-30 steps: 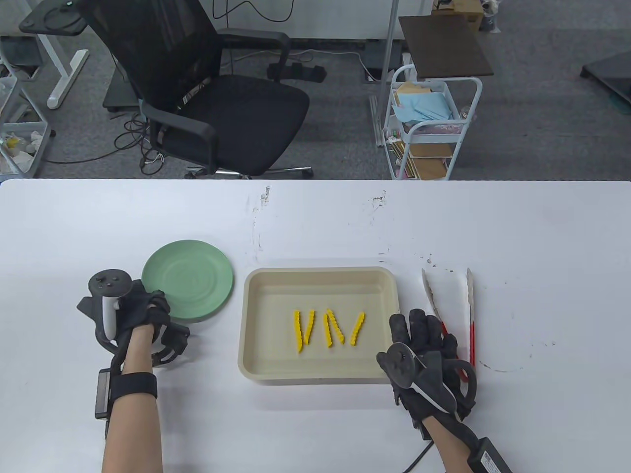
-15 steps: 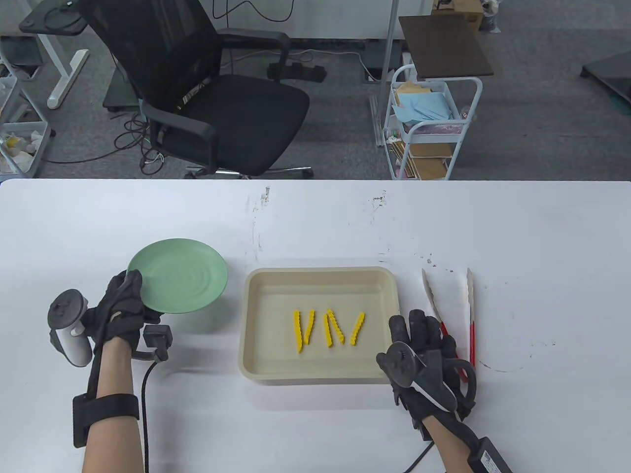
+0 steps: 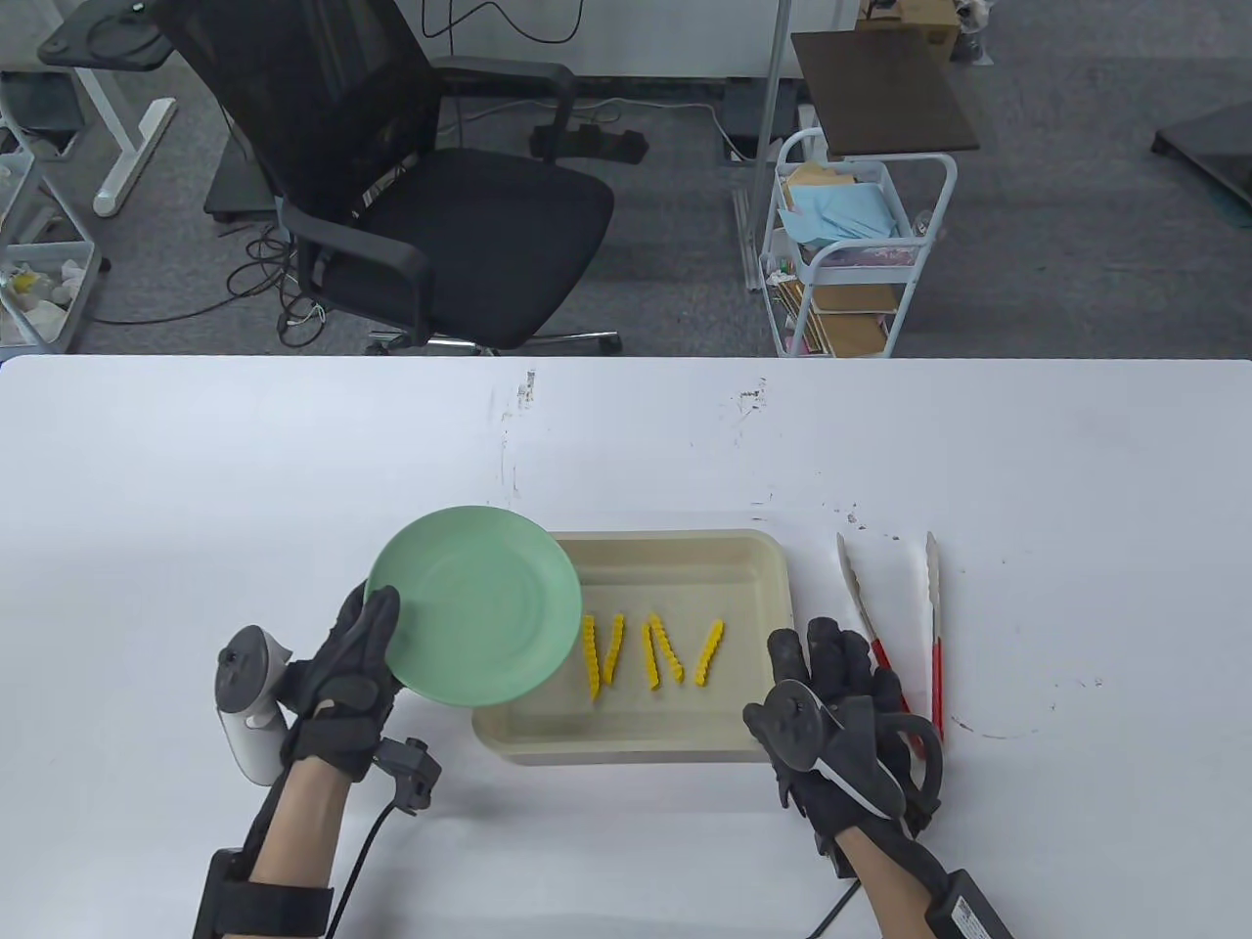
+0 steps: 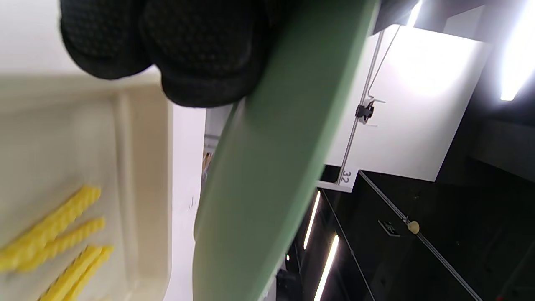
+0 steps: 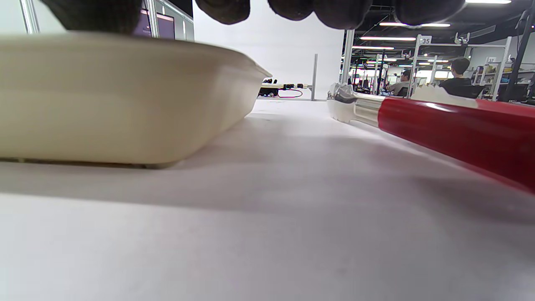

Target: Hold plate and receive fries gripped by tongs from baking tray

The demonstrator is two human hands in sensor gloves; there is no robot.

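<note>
My left hand (image 3: pixel 357 660) grips the green plate (image 3: pixel 479 602) by its near-left rim and holds it raised over the left end of the cream baking tray (image 3: pixel 763 626). The left wrist view shows the plate's underside (image 4: pixel 267 167) with my fingers (image 4: pixel 200 54) on it. Several yellow crinkle fries (image 3: pixel 650 650) lie in the tray; they also show in the left wrist view (image 4: pixel 54 234). My right hand (image 3: pixel 831 704) rests flat on the table by the red-handled tongs (image 3: pixel 934 626), which lie open. The tongs' near arm (image 5: pixel 451 125) shows in the right wrist view.
The tray's side wall (image 5: pixel 125 104) fills the left of the right wrist view. A cable (image 3: pixel 357 861) trails from my left wrist across the table. A black office chair (image 3: pixel 411 186) and a white cart (image 3: pixel 851 254) stand beyond the table's far edge.
My left hand lifted the plate from the table at the left and carried it right, over the tray's left end. My right hand stayed beside the tongs.
</note>
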